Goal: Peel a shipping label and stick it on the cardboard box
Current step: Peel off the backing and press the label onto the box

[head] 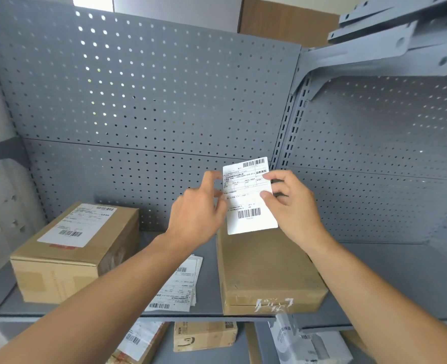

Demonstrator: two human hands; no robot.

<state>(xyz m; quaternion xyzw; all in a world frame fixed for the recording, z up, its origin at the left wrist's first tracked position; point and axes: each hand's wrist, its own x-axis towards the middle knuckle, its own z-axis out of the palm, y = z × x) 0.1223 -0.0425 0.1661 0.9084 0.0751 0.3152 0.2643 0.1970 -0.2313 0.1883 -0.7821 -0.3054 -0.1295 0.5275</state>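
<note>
Leftmost, at about nine o'clock on the grey metal shelf [374,271], sits a tall brown cardboard carton [73,254] that already wears a white label on its top face. Just right of it, a loose stack of white printed label sheets [180,285] lies flat on the shelf near six o'clock, partly hidden under the left forearm. Above that, the left hand [198,216] is raised with its fingertips pinching the left edge of the white rectangular shipping label [248,198], which is held upright in the air at centre, barcodes facing the camera. Directly beneath the label, at five o'clock, rests the flat brown cardboard box [267,269], its top bare. The right hand [293,203] pinches the label's right edge between thumb and fingers. Behind everything stands a grey perforated back panel [138,101].
</note>
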